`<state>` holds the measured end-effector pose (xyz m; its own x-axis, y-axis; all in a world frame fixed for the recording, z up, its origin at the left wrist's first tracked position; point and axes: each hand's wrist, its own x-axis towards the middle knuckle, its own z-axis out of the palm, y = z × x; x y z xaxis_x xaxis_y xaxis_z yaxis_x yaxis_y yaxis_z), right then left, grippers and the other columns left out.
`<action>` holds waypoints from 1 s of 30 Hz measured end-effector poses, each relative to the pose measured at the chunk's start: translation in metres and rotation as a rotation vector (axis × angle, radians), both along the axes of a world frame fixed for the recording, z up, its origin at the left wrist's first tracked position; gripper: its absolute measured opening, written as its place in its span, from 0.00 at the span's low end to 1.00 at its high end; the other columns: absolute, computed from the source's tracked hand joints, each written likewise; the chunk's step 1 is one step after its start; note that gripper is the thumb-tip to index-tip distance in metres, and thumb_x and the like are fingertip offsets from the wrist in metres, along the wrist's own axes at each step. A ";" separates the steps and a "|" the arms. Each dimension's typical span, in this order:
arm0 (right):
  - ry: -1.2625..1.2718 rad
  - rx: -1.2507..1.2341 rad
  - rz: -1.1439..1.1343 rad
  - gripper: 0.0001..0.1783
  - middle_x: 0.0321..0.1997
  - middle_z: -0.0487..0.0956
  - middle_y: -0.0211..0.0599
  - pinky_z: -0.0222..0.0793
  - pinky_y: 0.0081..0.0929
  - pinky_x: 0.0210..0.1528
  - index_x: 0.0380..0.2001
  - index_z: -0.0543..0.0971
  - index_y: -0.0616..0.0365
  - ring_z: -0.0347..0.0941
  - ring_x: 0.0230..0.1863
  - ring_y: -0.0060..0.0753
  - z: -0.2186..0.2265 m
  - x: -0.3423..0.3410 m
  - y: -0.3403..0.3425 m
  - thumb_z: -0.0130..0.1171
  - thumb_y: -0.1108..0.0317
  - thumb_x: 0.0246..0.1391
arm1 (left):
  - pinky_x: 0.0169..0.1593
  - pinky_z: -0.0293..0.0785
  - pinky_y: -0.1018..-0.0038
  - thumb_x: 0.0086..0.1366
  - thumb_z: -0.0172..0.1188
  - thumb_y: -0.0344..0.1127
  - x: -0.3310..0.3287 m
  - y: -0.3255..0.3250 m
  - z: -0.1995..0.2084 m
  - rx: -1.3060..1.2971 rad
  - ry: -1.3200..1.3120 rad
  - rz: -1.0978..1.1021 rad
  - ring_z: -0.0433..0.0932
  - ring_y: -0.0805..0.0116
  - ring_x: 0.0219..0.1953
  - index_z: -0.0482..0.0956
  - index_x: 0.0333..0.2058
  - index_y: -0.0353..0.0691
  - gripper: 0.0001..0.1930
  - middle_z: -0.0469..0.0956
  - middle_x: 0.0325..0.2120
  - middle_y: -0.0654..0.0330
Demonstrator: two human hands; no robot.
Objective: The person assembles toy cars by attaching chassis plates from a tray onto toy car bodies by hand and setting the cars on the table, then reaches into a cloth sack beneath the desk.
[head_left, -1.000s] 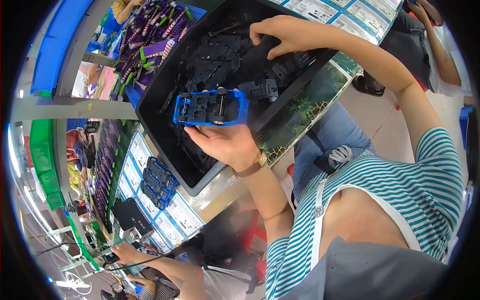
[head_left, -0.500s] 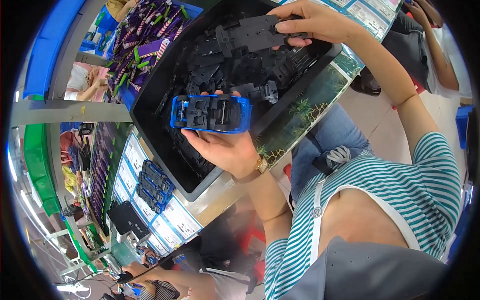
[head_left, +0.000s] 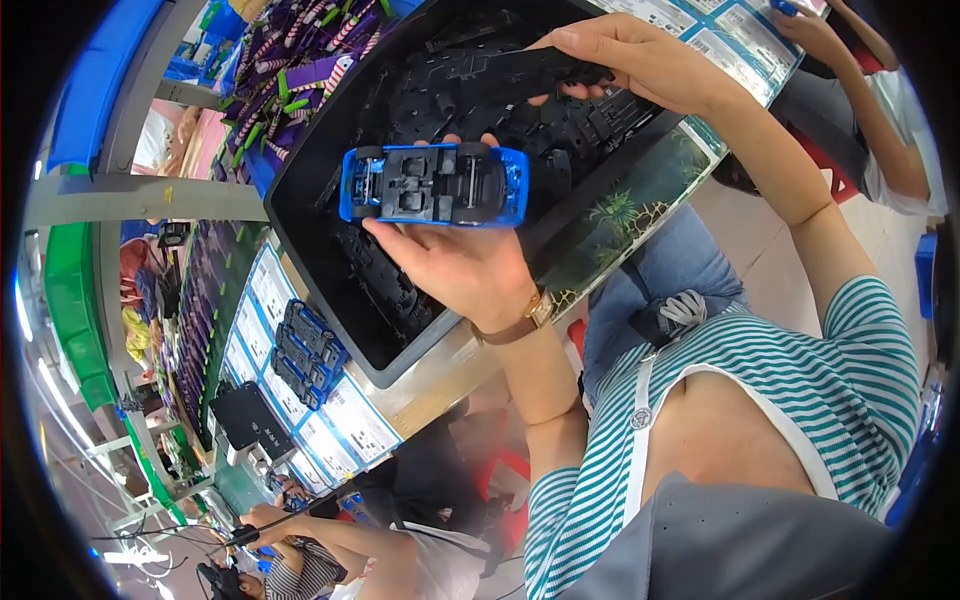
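Observation:
My left hand (head_left: 470, 270), with a watch on its wrist, holds a blue toy car (head_left: 505, 187) over the black bin (head_left: 415, 355). The car's underside faces up, showing wheels, axles and a black inner frame. Farther to the right, my right hand (head_left: 645, 65) grips a flat black plastic chassis plate (head_left: 515, 72) by its near end. This plate is tilted almost edge-on above the bin, and its outline merges with the dark parts below. Many loose black plastic parts (head_left: 385, 275) fill the bin beneath both hands.
Several blue-and-black car bodies (head_left: 305, 355) stand on the paper-covered table left of the bin, near a black box-shaped device (head_left: 250, 420). A blue crate of purple, green and striped pieces (head_left: 300, 75) lies beyond. Co-workers' arms (head_left: 330, 535) show at lower left and upper right.
The toy car has moved slightly up and right in my left hand. My right hand has turned the black plate from face-on to nearly edge-on.

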<state>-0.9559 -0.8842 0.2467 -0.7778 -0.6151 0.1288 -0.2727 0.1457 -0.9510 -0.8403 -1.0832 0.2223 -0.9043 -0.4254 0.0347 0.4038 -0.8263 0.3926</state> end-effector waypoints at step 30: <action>0.946 -0.049 -0.318 0.23 0.45 0.73 0.37 0.73 0.33 0.44 0.44 0.77 0.55 0.73 0.44 0.43 -0.018 0.075 -0.087 0.67 0.71 0.39 | 0.60 0.64 0.68 0.71 0.44 0.54 -0.001 0.013 -0.016 -0.065 0.082 0.062 0.70 0.65 0.54 0.67 0.57 0.41 0.25 0.72 0.52 0.59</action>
<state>-0.8811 -0.9714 0.2288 -0.4698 -0.3736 0.7999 -0.8759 0.3100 -0.3697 -0.8409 -1.0699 0.2061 -0.8692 -0.4752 0.1368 0.4866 -0.7724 0.4082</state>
